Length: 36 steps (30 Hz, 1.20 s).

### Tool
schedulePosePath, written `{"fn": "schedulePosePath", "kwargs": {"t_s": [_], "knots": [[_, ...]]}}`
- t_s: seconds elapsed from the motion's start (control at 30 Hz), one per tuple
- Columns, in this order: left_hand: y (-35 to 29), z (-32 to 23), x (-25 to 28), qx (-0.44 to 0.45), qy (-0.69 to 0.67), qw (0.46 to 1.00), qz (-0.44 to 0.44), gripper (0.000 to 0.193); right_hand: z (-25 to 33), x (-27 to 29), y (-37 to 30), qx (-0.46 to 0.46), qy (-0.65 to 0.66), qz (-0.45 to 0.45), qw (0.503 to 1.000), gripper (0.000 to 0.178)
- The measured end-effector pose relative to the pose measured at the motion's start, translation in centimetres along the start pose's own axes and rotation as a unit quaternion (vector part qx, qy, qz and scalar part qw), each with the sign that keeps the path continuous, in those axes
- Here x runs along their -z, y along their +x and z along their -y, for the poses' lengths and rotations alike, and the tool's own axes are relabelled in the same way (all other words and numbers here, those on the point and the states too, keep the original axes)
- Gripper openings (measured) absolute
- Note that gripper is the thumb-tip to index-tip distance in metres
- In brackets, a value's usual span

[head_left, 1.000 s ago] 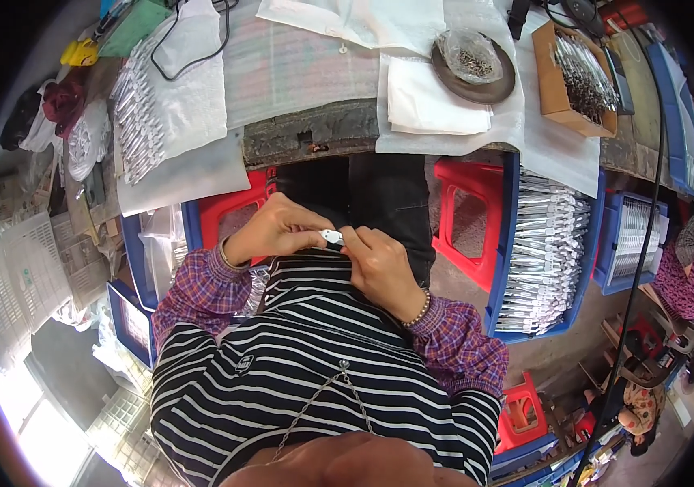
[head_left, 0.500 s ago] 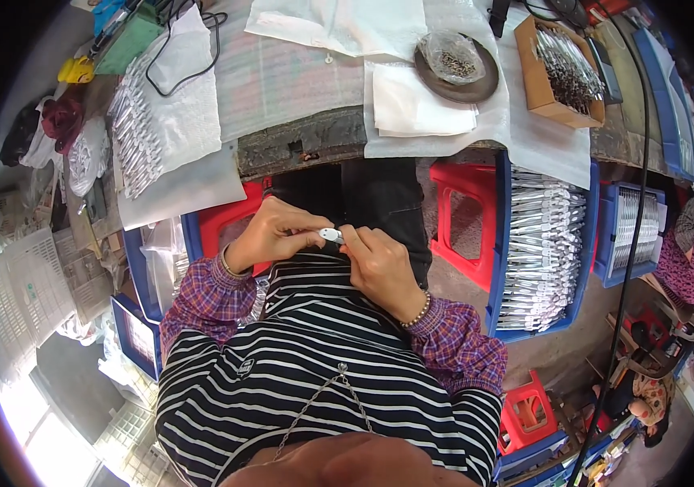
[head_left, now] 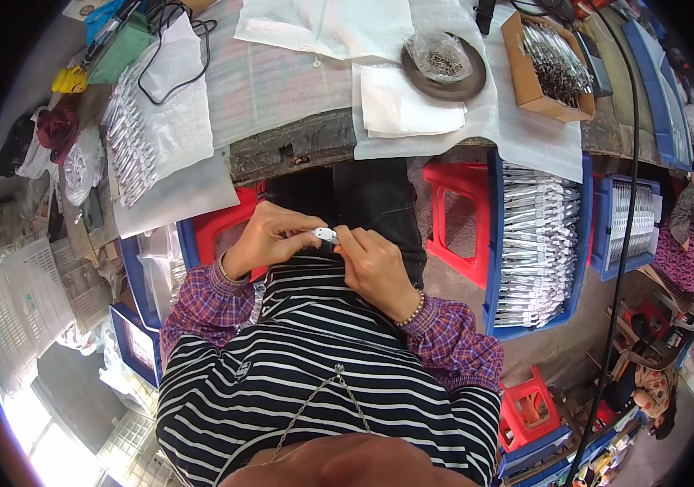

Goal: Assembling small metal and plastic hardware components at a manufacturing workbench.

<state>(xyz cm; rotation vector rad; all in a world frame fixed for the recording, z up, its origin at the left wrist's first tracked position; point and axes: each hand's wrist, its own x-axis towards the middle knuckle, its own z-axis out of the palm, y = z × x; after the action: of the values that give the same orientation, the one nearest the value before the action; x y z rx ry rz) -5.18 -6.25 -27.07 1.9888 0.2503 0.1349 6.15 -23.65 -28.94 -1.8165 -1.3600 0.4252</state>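
Observation:
A small white piece with a rounded end and a dark spot is held between both hands, in front of my striped top. My left hand pinches its left end between thumb and fingertips. On the other side, my right hand has thumb and fingers closed on it, and these fingers hide most of that end. Its exact kind cannot be made out. Slim silver-and-white metal pieces fill a blue bin to my right.
Ahead stands a worktable with a dark round dish of small parts, a cardboard box of metal pieces and a row of silver pieces. Red stools stand beneath its edge. A black cable hangs at right. Other people work there.
The view has shifted slightly, so the table and bins sit a little further left. Both hands keep their hold on the white piece, with hardly any finger movement.

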Motion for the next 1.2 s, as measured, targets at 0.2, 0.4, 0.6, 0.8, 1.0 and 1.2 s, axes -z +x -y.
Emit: {"fn": "schedulePosePath", "kwargs": {"t_s": [0.2,0.4,0.6,0.8,1.0,1.2], "knots": [[0.2,0.1,0.4,0.01,-0.02,0.999,0.036,0.018,0.1,0.3,0.2,0.005,-0.004,0.002,1.0,0.021],[0.1,-0.3,0.5,0.016,-0.008,0.999,0.029,0.018,0.1,0.5,0.1,-0.004,0.056,0.004,0.998,0.022],[4.5,-2.9,2.7,-0.001,0.006,1.0,0.009,0.028,-1.3,1.5,-0.7,-0.178,0.294,-0.014,0.939,0.022],[16.5,-5.3,2.0,-0.172,0.142,0.974,-0.04,0.018,-2.3,1.6,-1.6,-0.187,0.298,0.017,0.936,0.02],[26.4,-2.1,-1.3,-0.24,0.324,0.915,0.016,0.025,-3.8,0.3,-2.8,-0.127,0.254,-0.01,0.959,0.02],[26.3,-2.2,-0.3,-0.247,0.299,0.922,0.009,0.021,-3.5,0.9,-2.5,-0.189,0.256,-0.003,0.948,0.021]]}}
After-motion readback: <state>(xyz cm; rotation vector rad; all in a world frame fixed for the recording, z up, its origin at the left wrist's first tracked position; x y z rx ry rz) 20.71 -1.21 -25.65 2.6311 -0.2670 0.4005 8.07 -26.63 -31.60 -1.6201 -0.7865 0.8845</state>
